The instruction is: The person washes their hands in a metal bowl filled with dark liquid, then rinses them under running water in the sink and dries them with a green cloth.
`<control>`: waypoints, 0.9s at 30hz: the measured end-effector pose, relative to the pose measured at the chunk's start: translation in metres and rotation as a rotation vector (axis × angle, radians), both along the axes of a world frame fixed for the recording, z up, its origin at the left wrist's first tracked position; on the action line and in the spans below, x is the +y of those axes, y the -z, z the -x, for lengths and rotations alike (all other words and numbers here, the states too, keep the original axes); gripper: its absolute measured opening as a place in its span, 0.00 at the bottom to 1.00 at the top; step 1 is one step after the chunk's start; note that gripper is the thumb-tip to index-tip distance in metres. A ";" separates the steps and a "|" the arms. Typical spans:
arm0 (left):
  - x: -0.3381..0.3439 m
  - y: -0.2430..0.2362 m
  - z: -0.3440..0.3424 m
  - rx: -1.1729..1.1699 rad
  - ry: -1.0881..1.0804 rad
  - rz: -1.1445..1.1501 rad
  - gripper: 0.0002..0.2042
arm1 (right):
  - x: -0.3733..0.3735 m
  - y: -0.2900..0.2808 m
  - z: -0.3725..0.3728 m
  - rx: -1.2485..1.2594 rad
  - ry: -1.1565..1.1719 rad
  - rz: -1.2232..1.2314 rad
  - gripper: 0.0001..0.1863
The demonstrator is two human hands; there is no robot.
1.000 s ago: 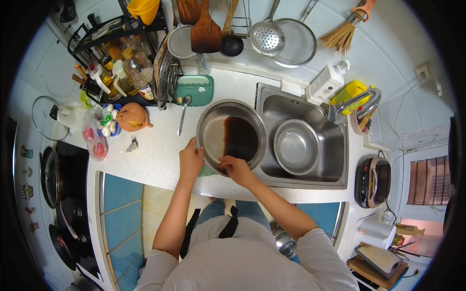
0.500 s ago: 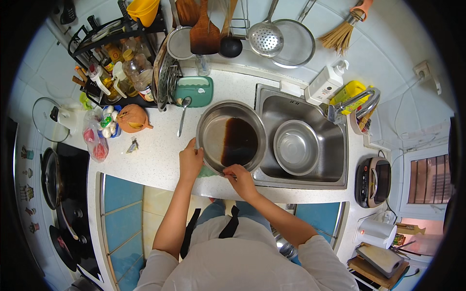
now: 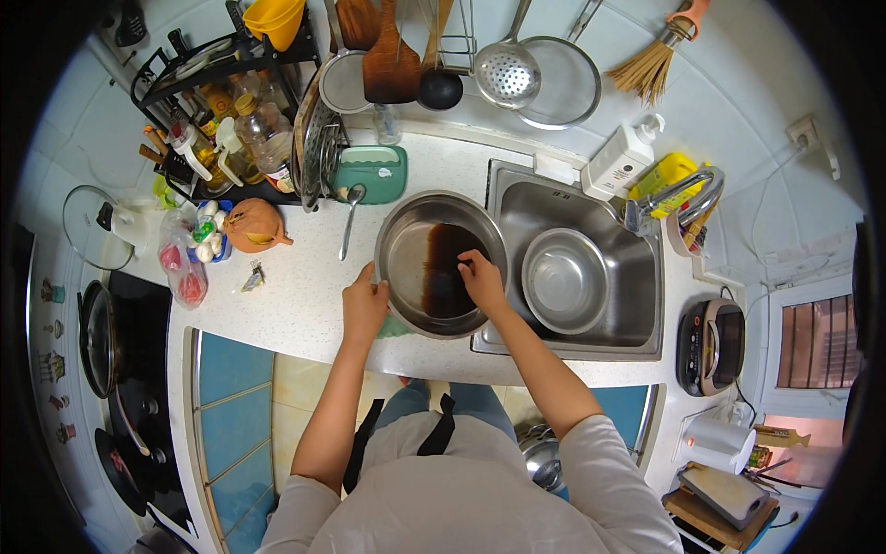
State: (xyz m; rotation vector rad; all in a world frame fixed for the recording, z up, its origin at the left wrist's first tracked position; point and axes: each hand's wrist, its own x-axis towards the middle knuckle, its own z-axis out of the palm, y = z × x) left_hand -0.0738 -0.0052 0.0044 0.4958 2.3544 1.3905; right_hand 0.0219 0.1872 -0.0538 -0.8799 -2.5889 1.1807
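A wide stainless steel basin point(image 3: 402, 263) stands on the counter's front part, left of the sink. Dark brown liquid point(image 3: 443, 295) lies in it, pooled toward its right half. My left hand point(image 3: 365, 307) grips the basin's left rim, thumb up along the edge. Over the right side of the basin, just above the liquid, is my right hand point(image 3: 482, 282). Its fingertips are pinched together, and what they hold, if anything, is too small to make out. A corner of something pale green point(image 3: 395, 327) shows under the basin's near edge.
The sink point(image 3: 637, 314) at right holds a smaller steel bowl point(image 3: 565, 280). Behind the basin lie a spoon point(image 3: 349, 222) and a green tray point(image 3: 380, 174). A brown round object point(image 3: 255, 225), bagged food point(image 3: 187, 272) and a bottle rack point(image 3: 249, 189) stand left.
My right hand has moved from the basin's near rim inward, up and to the right, over the dark liquid. My left hand stays on the left rim.
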 end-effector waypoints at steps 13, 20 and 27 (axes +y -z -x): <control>-0.011 0.021 0.003 -0.044 -0.047 -0.020 0.17 | -0.049 0.009 -0.014 -0.647 -0.372 -0.355 0.20; -0.013 0.037 0.006 -0.040 -0.064 -0.025 0.17 | -0.086 -0.012 -0.008 -0.339 -0.491 0.037 0.13; -0.012 0.033 0.005 -0.063 -0.084 -0.042 0.17 | -0.087 -0.026 -0.011 0.047 -0.414 0.173 0.09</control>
